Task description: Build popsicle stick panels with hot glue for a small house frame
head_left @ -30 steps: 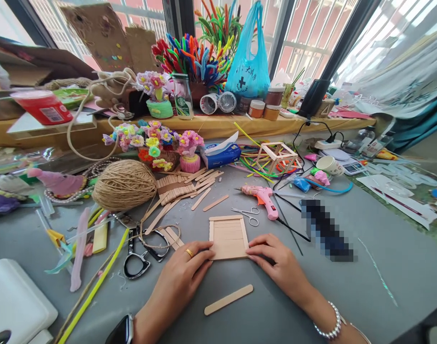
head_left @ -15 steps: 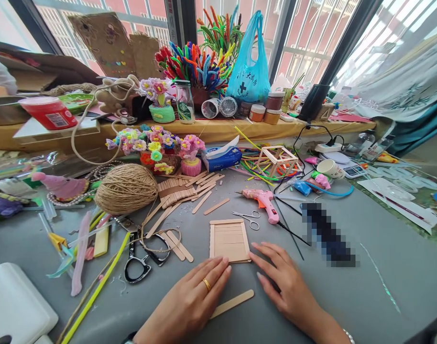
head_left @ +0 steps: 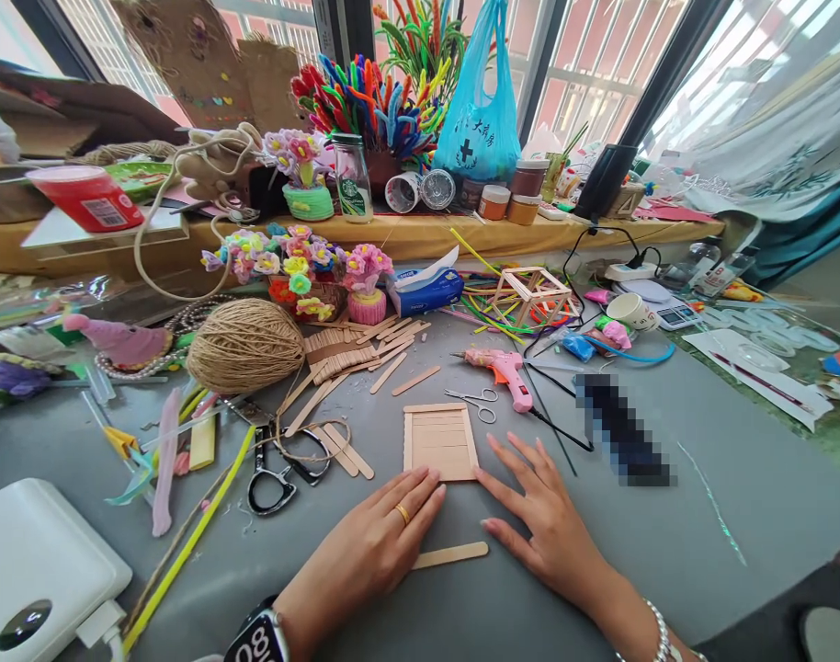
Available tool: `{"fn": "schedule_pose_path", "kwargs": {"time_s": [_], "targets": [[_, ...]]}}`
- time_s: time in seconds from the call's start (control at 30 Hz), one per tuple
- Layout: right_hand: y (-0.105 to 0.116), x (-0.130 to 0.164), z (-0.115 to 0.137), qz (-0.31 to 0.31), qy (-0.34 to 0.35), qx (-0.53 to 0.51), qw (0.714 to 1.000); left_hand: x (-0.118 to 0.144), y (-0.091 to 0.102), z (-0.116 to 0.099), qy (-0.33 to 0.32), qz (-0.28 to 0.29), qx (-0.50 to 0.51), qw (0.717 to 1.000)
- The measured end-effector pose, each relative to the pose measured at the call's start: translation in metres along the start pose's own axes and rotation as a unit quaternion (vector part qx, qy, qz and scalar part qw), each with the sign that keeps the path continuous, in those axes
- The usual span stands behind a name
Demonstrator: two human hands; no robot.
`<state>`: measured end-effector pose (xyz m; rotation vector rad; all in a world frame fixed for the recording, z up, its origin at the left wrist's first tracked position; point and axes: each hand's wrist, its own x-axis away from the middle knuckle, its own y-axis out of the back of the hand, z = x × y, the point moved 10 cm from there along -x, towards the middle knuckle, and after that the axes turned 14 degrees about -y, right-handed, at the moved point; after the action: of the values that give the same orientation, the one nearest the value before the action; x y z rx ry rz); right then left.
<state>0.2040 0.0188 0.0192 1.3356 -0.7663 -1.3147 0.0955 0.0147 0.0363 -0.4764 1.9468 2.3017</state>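
Note:
A square panel of popsicle sticks [head_left: 439, 443] lies flat on the grey table, with sticks framing its left, top and right edges. My left hand [head_left: 392, 524] rests flat with its fingertips on the panel's lower left corner. At the lower right corner, the index fingertip of my right hand [head_left: 540, 515] touches the edge while its other fingers spread over the table. A loose popsicle stick [head_left: 454, 554] lies between my hands, its left end hidden under the left one. Beyond the panel are small scissors [head_left: 476, 403] and a pink glue gun [head_left: 504, 372].
To the left lie large black-handled scissors [head_left: 272, 483], a ball of twine [head_left: 246, 345] and a white power bank [head_left: 40, 565]. Several popsicle sticks [head_left: 341, 354] are piled behind. A stick frame [head_left: 536, 292] stands at the back, and the glue gun's cord [head_left: 564, 432] trails right.
The view has shifted, bringing more of the watch and power bank into sight. My right hand's fingers have spread wider. The panel stays in place under my fingertips.

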Motion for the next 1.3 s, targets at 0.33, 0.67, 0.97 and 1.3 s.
{"fn": "schedule_pose_path", "kwargs": {"time_s": [0.33, 0.67, 0.97, 1.3], "targets": [[-0.0024, -0.0011, -0.0037, 0.002, -0.005, 0.004, 1.000, -0.0013, -0.0034, -0.0008, 0.012, 0.003, 0.011, 1.000], [-0.0031, -0.0016, -0.0042, 0.002, -0.009, 0.006, 1.000, 0.0003, -0.0042, 0.0006, 0.016, 0.004, 0.017, 1.000], [-0.0011, -0.0015, -0.0028, 0.000, -0.002, 0.002, 1.000, 0.0008, -0.0036, 0.0014, 0.018, 0.002, 0.021, 1.000], [-0.0019, -0.0034, -0.0056, 0.017, -0.020, -0.032, 0.999, 0.0042, -0.0049, 0.0071, 0.038, -0.015, 0.058, 0.998]]}}
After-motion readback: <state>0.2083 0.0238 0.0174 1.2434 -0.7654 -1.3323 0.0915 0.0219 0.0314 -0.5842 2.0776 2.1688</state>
